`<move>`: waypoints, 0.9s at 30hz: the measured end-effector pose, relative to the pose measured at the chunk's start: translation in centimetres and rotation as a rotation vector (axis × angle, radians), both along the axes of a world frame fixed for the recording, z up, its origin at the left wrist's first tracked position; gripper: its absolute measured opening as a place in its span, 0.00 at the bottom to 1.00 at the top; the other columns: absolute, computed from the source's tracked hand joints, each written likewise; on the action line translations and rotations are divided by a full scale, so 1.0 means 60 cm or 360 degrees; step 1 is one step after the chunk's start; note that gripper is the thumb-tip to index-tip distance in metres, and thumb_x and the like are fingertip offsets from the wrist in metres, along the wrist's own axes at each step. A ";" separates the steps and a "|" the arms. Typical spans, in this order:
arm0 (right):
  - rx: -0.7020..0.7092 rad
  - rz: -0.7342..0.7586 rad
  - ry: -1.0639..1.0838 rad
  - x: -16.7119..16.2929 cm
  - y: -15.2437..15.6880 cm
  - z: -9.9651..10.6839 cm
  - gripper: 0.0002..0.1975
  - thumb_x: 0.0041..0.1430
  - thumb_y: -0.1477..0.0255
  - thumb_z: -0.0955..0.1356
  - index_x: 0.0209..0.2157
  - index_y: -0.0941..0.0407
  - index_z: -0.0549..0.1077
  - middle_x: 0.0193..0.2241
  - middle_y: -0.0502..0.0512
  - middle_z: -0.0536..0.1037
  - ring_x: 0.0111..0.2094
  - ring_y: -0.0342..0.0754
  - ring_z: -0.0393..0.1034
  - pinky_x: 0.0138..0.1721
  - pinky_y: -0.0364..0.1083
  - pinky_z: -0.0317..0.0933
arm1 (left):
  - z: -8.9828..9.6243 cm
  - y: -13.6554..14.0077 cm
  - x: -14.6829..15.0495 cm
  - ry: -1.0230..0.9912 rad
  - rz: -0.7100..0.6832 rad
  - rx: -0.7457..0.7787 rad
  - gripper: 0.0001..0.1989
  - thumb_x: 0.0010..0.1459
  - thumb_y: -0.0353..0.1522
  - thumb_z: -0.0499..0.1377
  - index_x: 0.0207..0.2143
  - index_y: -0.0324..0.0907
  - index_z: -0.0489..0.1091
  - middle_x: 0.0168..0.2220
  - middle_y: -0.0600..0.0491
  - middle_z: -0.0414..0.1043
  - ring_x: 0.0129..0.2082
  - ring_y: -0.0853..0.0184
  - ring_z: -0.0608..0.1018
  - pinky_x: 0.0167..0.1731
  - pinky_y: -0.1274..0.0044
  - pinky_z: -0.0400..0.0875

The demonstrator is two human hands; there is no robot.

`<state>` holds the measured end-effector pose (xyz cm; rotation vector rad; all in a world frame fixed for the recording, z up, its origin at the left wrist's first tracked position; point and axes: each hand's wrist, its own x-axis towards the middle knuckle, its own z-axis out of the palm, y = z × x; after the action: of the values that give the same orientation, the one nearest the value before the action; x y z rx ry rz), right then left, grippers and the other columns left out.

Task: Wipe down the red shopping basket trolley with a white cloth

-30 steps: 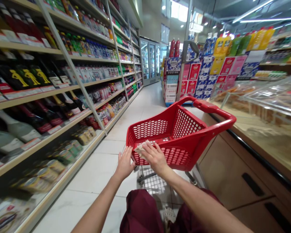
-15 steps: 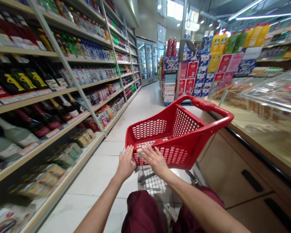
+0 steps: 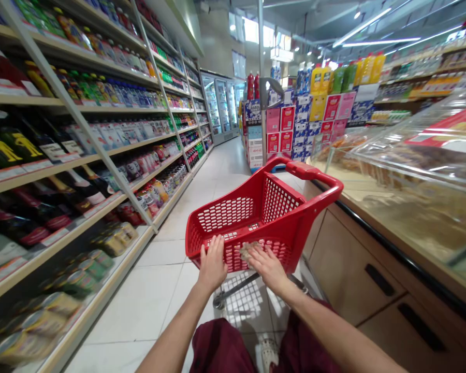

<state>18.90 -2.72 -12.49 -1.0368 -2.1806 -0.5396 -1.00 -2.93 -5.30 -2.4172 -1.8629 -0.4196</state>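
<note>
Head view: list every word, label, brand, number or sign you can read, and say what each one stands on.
No text can be read with certainty.
Cart: no lettering can be made out.
Dark bottles: yellow figure shapes; any wording is too blurred.
Price tags: too blurred.
Red boxes: print too small.
Red label over the counter: too blurred.

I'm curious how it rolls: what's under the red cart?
Under the red cart are grey bars, a caster wheel, and latticed shadow on pale floor tiles. The near side and the forearms cover the rest.
</note>
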 end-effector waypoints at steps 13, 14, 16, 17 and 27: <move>-0.0160 -0.0201 0.0133 0.072 -0.011 0.009 0.14 0.59 0.77 0.58 0.40 0.51 0.71 0.47 0.51 0.71 0.53 0.46 0.58 0.56 0.51 0.42 | 0.018 0.014 0.064 0.0039 -0.0229 0.0066 0.34 0.42 0.22 0.47 0.56 0.35 0.50 0.58 0.44 0.51 0.59 0.60 0.53 0.55 0.57 0.45; -0.0206 -0.0214 0.0092 0.081 -0.018 -0.003 0.14 0.58 0.77 0.58 0.41 0.51 0.70 0.46 0.51 0.71 0.52 0.46 0.59 0.55 0.51 0.43 | 0.016 0.014 0.066 0.0045 -0.0232 0.0058 0.34 0.42 0.22 0.47 0.56 0.34 0.49 0.58 0.44 0.51 0.59 0.60 0.52 0.55 0.57 0.45; -0.0214 -0.0213 0.0077 0.094 -0.029 0.000 0.14 0.58 0.78 0.58 0.42 0.51 0.70 0.47 0.51 0.71 0.53 0.46 0.58 0.55 0.51 0.43 | 0.012 0.013 0.071 0.0063 -0.0229 0.0055 0.34 0.42 0.22 0.47 0.56 0.33 0.49 0.59 0.44 0.49 0.59 0.60 0.52 0.55 0.57 0.44; -0.0175 -0.0203 0.0107 0.096 -0.030 0.015 0.15 0.58 0.77 0.58 0.42 0.51 0.69 0.47 0.52 0.70 0.53 0.46 0.57 0.55 0.52 0.42 | 0.012 0.013 0.075 0.0075 -0.0235 0.0059 0.34 0.43 0.22 0.47 0.56 0.33 0.48 0.59 0.44 0.49 0.59 0.60 0.52 0.56 0.57 0.44; -0.0260 -0.0339 0.0120 0.149 -0.016 0.014 0.12 0.57 0.76 0.60 0.40 0.52 0.70 0.46 0.54 0.71 0.52 0.47 0.59 0.55 0.53 0.41 | 0.004 0.021 0.107 0.0082 -0.0297 0.0146 0.34 0.43 0.22 0.46 0.57 0.34 0.47 0.59 0.45 0.48 0.59 0.62 0.50 0.56 0.59 0.46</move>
<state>27.81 -3.65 -11.65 -1.3657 -2.0877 -0.4137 5.42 -1.65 -5.07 -2.5236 -1.5682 -0.4390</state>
